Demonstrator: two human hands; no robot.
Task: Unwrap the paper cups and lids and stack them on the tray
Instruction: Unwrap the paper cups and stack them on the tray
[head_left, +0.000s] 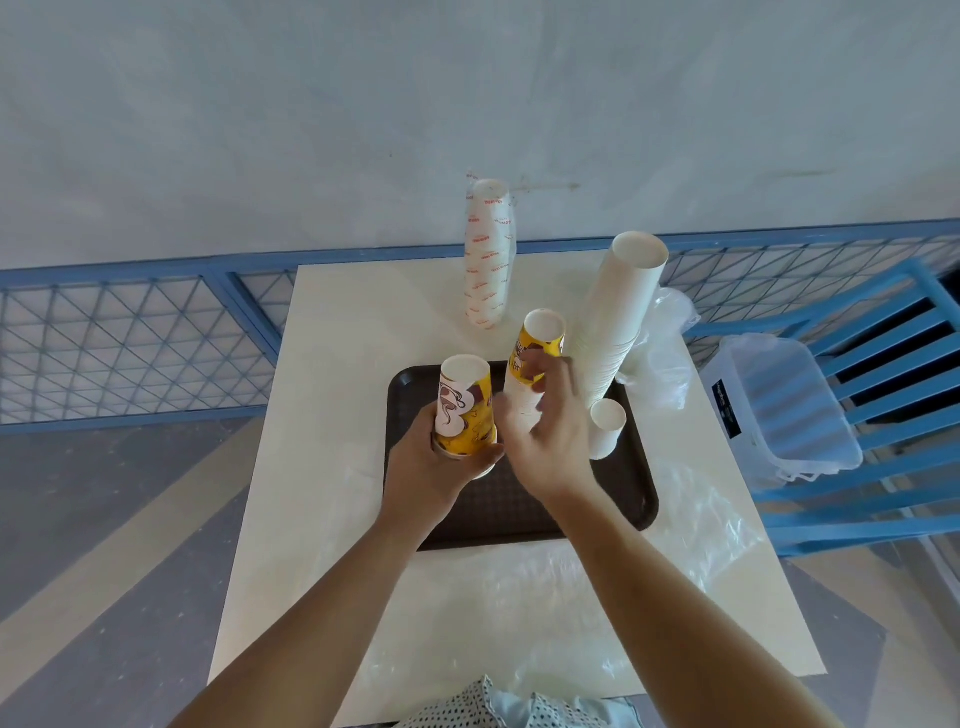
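Tray (623, 499) on surface, part filled: tall white stack (618, 317), single white cup (607, 426) and printed stack (535, 358) standing unwrapped, right hand (550, 436) curled round the last; left hand (431, 467) grips printed cups (465, 405); wrapped stack (488, 254) behind, outstanding.

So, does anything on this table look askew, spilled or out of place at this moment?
Nothing is spilled or damaged. The tall white cup stack on the tray seems to lean to the right, though the wide lens may cause this. Empty plastic wrap lies loose on the table beside the tray.
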